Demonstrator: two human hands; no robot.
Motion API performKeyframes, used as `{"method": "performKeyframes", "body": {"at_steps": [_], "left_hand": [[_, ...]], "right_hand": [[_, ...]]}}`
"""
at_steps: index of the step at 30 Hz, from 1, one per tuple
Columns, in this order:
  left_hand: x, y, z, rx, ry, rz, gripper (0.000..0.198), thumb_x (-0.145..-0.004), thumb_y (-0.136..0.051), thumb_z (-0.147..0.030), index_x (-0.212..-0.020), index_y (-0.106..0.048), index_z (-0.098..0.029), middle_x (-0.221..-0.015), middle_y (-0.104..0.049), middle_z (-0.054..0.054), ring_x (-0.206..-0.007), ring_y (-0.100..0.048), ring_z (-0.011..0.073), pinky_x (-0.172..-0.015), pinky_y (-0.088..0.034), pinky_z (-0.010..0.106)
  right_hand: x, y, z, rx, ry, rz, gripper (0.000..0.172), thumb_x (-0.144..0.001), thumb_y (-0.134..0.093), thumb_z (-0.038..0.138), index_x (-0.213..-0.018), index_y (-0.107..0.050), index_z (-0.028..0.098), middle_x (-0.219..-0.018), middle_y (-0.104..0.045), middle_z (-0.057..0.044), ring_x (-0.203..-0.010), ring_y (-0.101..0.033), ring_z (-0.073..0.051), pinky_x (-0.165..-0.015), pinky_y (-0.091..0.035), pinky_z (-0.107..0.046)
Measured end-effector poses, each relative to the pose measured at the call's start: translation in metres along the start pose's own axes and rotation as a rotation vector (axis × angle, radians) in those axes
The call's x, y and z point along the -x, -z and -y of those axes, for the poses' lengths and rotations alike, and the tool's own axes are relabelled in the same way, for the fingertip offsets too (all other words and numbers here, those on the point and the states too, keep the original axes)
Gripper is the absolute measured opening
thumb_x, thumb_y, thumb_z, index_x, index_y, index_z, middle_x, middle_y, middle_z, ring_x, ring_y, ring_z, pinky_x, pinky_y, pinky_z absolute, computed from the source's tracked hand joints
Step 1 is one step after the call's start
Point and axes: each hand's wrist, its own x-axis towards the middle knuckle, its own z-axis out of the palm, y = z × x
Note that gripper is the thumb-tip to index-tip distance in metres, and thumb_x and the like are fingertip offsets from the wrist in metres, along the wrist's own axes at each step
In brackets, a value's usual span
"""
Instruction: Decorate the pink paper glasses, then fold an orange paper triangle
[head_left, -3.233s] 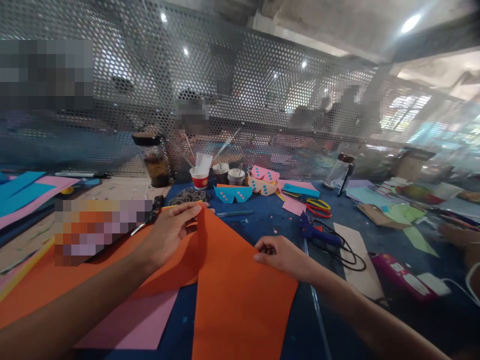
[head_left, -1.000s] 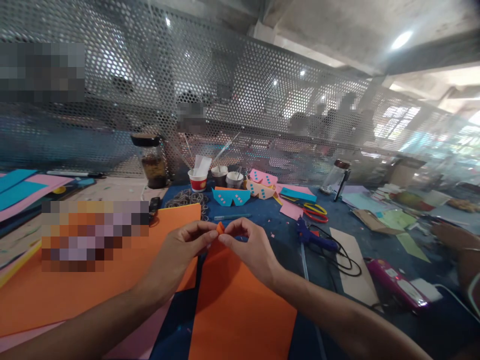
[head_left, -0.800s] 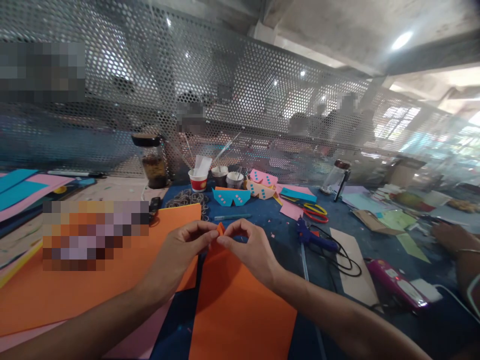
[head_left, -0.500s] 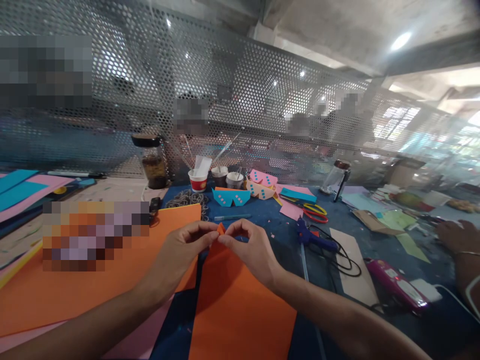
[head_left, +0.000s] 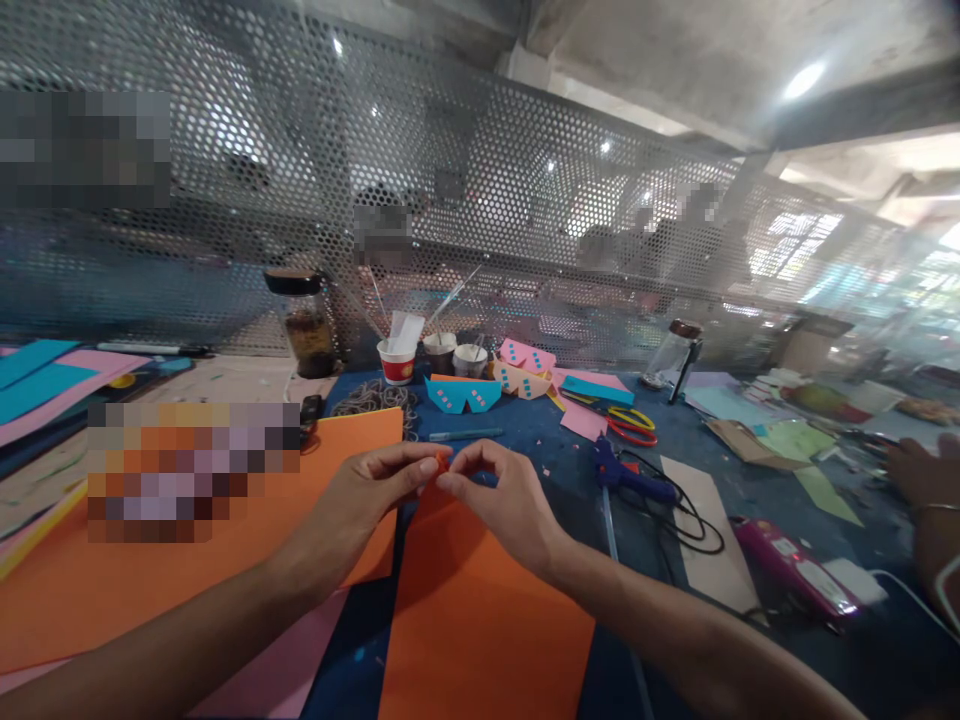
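Observation:
Between my fingertips is a small folded bit of orange paper [head_left: 442, 460]. My left hand [head_left: 367, 498] pinches it from the left with thumb and fingers, while my right hand [head_left: 514, 505] pinches it from the right. Most of the bit is hidden by the fingers, and I cannot tell whether it joins the orange sheet [head_left: 487, 620] below. That sheet lies flat on the blue tabletop, its narrow far end under my hands. Beyond them are a blue pen [head_left: 465, 434] and a blue paper mask [head_left: 461, 398] with small pink squares.
Right of my hands lie a blue glue gun [head_left: 634, 482], yellow-and-red-handled scissors [head_left: 631, 425] and a magenta device [head_left: 795, 568]. Paper cups [head_left: 397, 362] and a lidded jar [head_left: 307, 325] stand along the perforated screen. Another person's hand [head_left: 922, 475] is at far right.
My fingers have closed further over the orange bit, so less of its pointed tip shows. The other person's hand has shifted slightly right.

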Motion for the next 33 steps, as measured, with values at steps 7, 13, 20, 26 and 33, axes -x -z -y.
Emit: {"method": "performKeyframes", "body": {"at_steps": [7,13,20,26,33], "left_hand": [[-0.0027,0.0011,-0.0014,0.066,0.023,0.051,0.040,-0.069,-0.100,-0.056,-0.099,-0.090,-0.032,-0.098,-0.084,0.001,-0.094,-0.067,0.0202,-0.081,-0.051,0.029],[-0.0035,0.0032,0.0007,0.090,0.020,0.093,0.037,-0.070,-0.100,-0.054,-0.098,-0.089,-0.032,-0.097,-0.084,0.001,-0.090,-0.065,0.0177,-0.078,-0.049,0.027],[-0.0034,-0.0009,-0.0035,0.064,0.023,0.054,0.044,-0.066,-0.101,-0.058,-0.098,-0.089,-0.030,-0.096,-0.082,0.003,-0.089,-0.063,0.0196,-0.080,-0.050,0.031],[-0.0035,-0.0007,-0.0008,0.040,-0.010,0.057,0.041,-0.072,-0.097,-0.056,-0.103,-0.089,-0.030,-0.097,-0.082,0.003,-0.091,-0.064,0.0204,-0.083,-0.050,0.032],[0.0002,-0.0020,-0.0023,0.052,-0.004,0.026,0.038,-0.070,-0.099,-0.055,-0.095,-0.089,-0.029,-0.091,-0.081,0.002,-0.084,-0.061,0.0181,-0.079,-0.049,0.030]], "right_hand": [[-0.0014,0.0020,0.0022,-0.003,0.002,0.025,0.014,-0.083,-0.084,0.026,-0.078,-0.072,0.022,-0.081,-0.075,0.002,-0.081,-0.068,-0.016,-0.081,-0.053,-0.029],[-0.0011,0.0027,0.0021,0.002,0.011,0.036,0.013,-0.084,-0.083,0.027,-0.079,-0.072,0.022,-0.083,-0.075,0.002,-0.082,-0.068,-0.016,-0.082,-0.053,-0.030],[-0.0010,0.0018,0.0006,0.000,0.034,0.042,0.013,-0.085,-0.081,0.029,-0.080,-0.070,0.022,-0.083,-0.075,0.002,-0.082,-0.069,-0.017,-0.083,-0.053,-0.031],[0.0011,0.0011,0.0013,0.006,0.038,0.043,0.015,-0.085,-0.080,0.032,-0.081,-0.069,0.022,-0.084,-0.075,0.001,-0.084,-0.070,-0.018,-0.083,-0.053,-0.032],[0.0009,0.0010,0.0001,0.021,0.045,0.047,0.015,-0.087,-0.080,0.032,-0.082,-0.069,0.022,-0.085,-0.075,0.001,-0.084,-0.069,-0.018,-0.083,-0.053,-0.032]]}}
